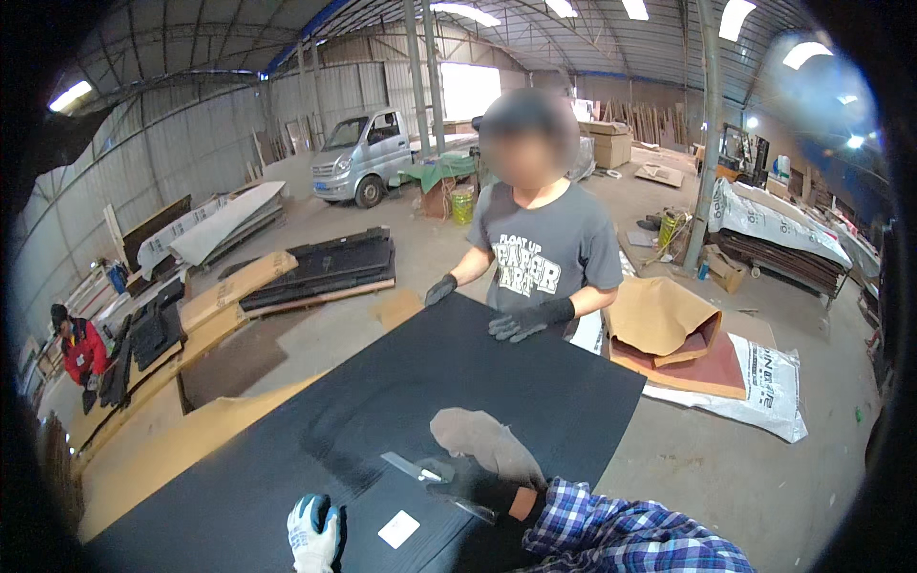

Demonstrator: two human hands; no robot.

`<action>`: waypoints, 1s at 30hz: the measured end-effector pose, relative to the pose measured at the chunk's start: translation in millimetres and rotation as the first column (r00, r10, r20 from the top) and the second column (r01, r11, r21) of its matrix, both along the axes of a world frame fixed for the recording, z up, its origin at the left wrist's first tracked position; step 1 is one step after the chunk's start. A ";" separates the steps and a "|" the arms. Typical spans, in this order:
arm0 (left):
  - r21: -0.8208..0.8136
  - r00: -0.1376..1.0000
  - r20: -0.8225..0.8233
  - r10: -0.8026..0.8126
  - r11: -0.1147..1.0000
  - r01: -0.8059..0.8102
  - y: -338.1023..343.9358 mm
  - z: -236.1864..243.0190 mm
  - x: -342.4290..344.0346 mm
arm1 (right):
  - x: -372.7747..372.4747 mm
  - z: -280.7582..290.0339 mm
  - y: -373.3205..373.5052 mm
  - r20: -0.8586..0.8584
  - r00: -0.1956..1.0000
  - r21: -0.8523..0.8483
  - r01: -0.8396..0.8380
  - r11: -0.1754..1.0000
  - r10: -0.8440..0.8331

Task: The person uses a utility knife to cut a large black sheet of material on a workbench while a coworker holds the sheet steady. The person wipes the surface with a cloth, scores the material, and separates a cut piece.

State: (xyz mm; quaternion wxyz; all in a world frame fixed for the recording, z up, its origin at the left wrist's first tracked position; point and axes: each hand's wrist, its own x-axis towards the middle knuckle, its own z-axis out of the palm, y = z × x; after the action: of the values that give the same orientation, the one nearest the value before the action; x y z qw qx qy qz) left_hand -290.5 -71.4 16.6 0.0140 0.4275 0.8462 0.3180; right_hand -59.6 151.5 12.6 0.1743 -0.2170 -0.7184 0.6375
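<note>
A large black sheet (458, 353) lies before me like a tabletop. My left hand (313, 537), in a white glove with blue coating, rests on its near edge with the fingers pressed down and nothing visible in them. My right hand (476, 487), in a black glove, is closed round a knife (409, 467) with a long flat pale blade; the blade points left, low over the sheet. Between my hands lies a white card (398, 529) with rounded corners. Just beyond my right hand is a grey-brown patch (482, 441); I cannot tell what it is.
Across the sheet stands a person (544, 239) with both black-gloved hands on its far edge. Tan and dark red sheets (673, 334) lie at the right. Black panels (325, 272) are stacked at the left. Farther off are a person in red (84, 351) and a silver truck (363, 158).
</note>
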 end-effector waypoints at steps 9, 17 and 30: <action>-0.125 0.998 -0.058 0.011 0.992 -0.018 -3.9 6.3 6.5 | 11.4 -5.9 -2.9 -0.312 0.943 0.145 -0.073 0.987 0.116; -0.167 0.999 0.014 0.050 0.985 -0.048 -3.3 18.3 12.5 | 34.7 -11.5 -4.6 -0.182 0.976 0.083 -0.108 0.991 0.121; -0.104 0.997 -0.068 0.022 0.994 -0.029 -5.7 3.6 4.5 | 96.7 -3.0 -46.5 0.214 0.977 0.546 -0.114 0.830 -0.006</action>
State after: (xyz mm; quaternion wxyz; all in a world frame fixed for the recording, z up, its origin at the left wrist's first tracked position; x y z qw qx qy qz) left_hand -286.0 -77.1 20.1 0.0043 0.4257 0.8671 0.2587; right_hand 37.1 104.9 9.5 0.1359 -0.2013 -0.8924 0.3803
